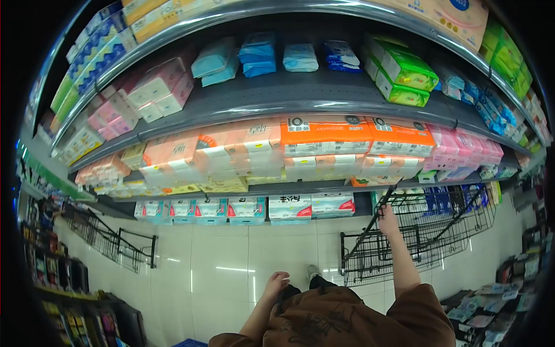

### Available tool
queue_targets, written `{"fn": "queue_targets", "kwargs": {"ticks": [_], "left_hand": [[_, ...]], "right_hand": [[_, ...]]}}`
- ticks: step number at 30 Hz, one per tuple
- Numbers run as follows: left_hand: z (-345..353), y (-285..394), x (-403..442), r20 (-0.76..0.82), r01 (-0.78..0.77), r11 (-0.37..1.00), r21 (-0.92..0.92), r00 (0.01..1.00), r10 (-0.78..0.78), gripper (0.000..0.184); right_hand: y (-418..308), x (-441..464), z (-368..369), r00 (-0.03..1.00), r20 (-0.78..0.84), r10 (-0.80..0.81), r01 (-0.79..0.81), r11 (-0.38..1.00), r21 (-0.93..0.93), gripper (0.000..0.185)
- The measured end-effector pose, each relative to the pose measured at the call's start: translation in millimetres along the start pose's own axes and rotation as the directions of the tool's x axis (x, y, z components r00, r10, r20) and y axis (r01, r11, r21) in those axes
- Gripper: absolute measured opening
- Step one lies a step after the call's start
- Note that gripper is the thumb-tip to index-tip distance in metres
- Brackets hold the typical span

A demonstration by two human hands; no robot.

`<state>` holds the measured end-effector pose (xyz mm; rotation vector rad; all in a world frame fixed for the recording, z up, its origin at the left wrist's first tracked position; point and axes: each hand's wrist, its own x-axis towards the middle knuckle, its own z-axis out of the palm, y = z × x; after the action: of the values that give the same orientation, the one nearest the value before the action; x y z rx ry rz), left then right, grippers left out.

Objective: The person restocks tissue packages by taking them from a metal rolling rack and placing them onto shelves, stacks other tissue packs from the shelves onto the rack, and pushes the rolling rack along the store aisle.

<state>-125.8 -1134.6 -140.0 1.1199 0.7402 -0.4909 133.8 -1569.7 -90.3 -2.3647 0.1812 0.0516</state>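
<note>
My right hand (388, 221) is stretched forward, with its fingers closed on the upper edge of a black wire rack (416, 240). The rack stands tilted on the floor at the right, against the bottom of the shelving. My left hand (277, 284) hangs low in front of my body, over the floor. Its fingers are loosely bent and a little apart, with nothing visible in them. Ahead on the lower shelf are orange tissue packs (326, 136), peach tissue packs (214, 147) and pink packs (459, 147).
A second black wire rack (124, 243) stands on the floor at the left. White packs (289, 206) line the bottom level. The middle shelf (277, 92) carries blue packs (257, 55) and green packs (407, 66). Other stocked displays (491, 303) flank me on the pale tiled floor (217, 272).
</note>
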Motion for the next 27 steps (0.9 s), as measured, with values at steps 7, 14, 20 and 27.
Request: {"fn": "queue_targets", "kwargs": {"ticks": [7,14,20,27], "left_hand": [[-56,43,43,0.178,-0.001,0.988,0.154,0.984,-0.027,0.026],[-108,98,66,0.207,-0.025,0.957,0.290,0.978,-0.037,0.022],[-80,118,66,0.324,-0.127,0.935,0.331,0.946,0.013,0.022],[15,134,46,0.410,-0.426,0.864,0.268,0.862,0.298,0.024]], "right_hand": [[-108,-38,65,0.998,0.010,-0.054,0.055,0.997,-0.061,0.029],[-185,-52,121,1.000,-0.010,-0.026,0.026,0.998,-0.053,0.031],[-193,-41,168,0.997,-0.078,-0.029,0.032,0.999,0.037,0.032],[-227,-63,169,0.987,0.065,0.148,-0.162,0.912,0.377,0.050]]}}
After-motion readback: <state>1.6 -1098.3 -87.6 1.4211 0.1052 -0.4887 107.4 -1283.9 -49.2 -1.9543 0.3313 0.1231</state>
